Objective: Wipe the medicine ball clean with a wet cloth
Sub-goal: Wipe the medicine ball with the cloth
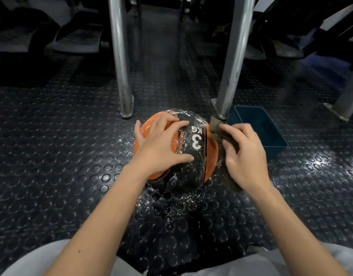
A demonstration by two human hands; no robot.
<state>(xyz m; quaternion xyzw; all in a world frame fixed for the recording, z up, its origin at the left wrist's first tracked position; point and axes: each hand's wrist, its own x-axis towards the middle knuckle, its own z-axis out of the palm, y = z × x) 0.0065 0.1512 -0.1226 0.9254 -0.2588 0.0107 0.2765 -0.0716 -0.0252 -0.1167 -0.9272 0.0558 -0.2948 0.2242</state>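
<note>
Dark stud-patterned rubber floor [62,156], speckled white, under grey metal posts [119,56]. Resting on it, orange-and-black rubber medicine ball [191,168] marked 3 KG. Left hand [161,144] pressed on top, fingers splayed; crumpled brown cloth [215,126] against its right side, clutched in right hand [243,154]. Teal rectangular plastic tub [271,134] just beyond.

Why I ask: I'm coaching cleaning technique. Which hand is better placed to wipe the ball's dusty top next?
Right, probably. The right hand grips the cloth against the right side of the medicine ball; the left hand lies spread over it, steadying, with no cloth.
</note>
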